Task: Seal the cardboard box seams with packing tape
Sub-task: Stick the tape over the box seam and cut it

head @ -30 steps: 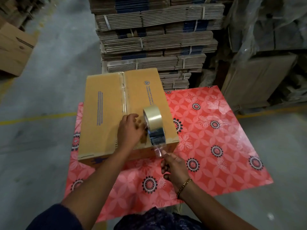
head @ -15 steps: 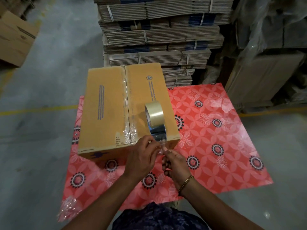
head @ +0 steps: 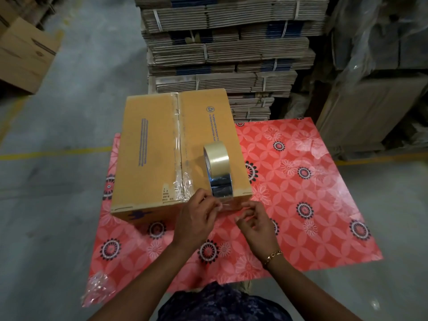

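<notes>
A closed cardboard box (head: 150, 147) lies on the left half of a red flowered table (head: 301, 205). Clear tape runs along its centre seam and wrinkles at the near edge. A roll of clear packing tape (head: 216, 156) stands on edge on the box top, near its front right corner. A loose strip of tape (head: 229, 203) hangs from the roll over the box's front edge. My left hand (head: 196, 218) pinches that strip from the left. My right hand (head: 253, 224), with a gold bracelet, pinches it from the right. Both hands are just in front of the box.
Tall stacks of strapped flat cardboard (head: 227, 42) stand right behind the table. Plastic-wrapped pallets (head: 379, 72) fill the right side. Another brown box (head: 23, 54) sits on the floor at far left. A crumpled wad of clear tape (head: 99, 290) lies at the table's near left corner.
My left hand came off the box top and down to the front edge, where it now pinches the tape strip beside my right hand. The two hands have drawn slightly apart.
</notes>
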A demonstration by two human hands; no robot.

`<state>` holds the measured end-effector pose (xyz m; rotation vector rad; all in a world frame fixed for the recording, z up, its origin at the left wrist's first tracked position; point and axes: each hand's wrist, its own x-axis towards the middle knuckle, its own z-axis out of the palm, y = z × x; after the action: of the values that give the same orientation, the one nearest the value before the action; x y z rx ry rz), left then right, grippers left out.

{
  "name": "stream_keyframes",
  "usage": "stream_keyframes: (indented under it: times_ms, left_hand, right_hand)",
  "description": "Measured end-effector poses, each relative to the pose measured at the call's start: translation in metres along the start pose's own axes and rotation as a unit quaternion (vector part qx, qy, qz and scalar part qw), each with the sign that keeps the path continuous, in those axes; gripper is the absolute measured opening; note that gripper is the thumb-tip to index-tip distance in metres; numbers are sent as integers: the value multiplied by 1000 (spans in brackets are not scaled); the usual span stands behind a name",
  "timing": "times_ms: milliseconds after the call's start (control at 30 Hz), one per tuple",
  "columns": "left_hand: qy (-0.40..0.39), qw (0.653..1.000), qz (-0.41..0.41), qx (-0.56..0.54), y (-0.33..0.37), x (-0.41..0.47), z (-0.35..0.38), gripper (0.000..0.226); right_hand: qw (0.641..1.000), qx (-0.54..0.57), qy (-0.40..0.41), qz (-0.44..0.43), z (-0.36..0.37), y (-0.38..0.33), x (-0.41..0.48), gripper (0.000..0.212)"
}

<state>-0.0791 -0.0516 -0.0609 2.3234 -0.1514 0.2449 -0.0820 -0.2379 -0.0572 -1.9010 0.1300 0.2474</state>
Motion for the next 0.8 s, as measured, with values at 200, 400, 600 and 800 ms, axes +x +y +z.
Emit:
stream_keyframes:
  times_ms: [200,400,600,800]
  left_hand:
    - [-3,1000,-15,-8,0,0,0,12]
    - [-7,1000,-23,-20,2,-1,-4,16]
    - [11,994,-68,-89,4,-7,-3,40]
    - [36,994,-83,-68,1,-10,-7,20]
  right_hand:
    - [971,-149,-41,-182,-12,-8,31,26]
    - [952,-190,-62,-232,-18,-9,43,6]
    - [948,-196,-67,-241,-20,-15,45,7]
    - [947,-201,-70,-241,-22,-13,46,5]
